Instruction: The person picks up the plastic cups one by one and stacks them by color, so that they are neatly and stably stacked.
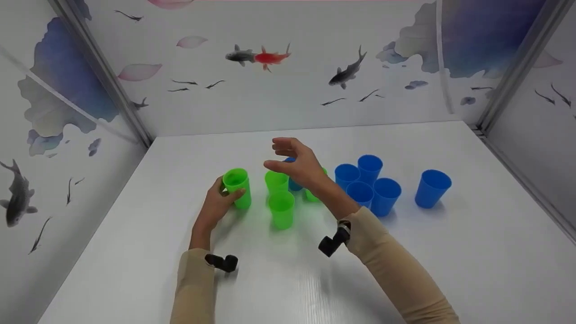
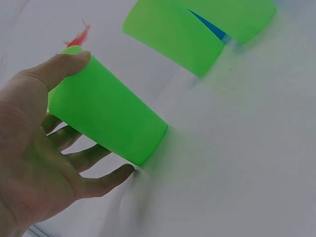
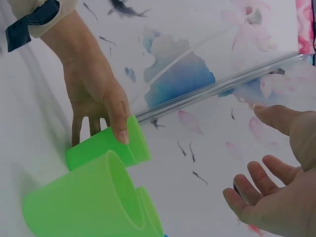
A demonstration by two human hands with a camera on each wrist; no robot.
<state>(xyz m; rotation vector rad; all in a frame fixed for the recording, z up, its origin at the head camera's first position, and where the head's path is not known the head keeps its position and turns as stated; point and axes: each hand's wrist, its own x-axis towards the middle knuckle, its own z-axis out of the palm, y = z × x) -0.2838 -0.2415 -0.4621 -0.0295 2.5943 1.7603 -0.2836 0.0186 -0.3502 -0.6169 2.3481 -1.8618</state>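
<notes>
My left hand [image 1: 216, 204] grips a green cup [image 2: 108, 113] at the left of the table, thumb on the near side and fingers round the far side. A second rim line near its top, seen in the right wrist view, looks like one cup nested in another. My right hand [image 1: 300, 165] is raised above the middle of the table, holding nothing, fingers spread from the thumb. Below and left of it stand two green cups, one nearer [image 1: 282, 211] and one behind [image 1: 276, 180]. Another green cup [image 1: 311, 195] and a blue cup [image 1: 295, 185] are partly hidden by the right hand.
Several blue cups [image 1: 386, 198] stand upright in a tight cluster right of the right forearm. One more blue cup [image 1: 432, 190] stands apart further right. Printed wall panels [image 1: 193, 108] enclose the white table [image 1: 279, 279] at the back and sides.
</notes>
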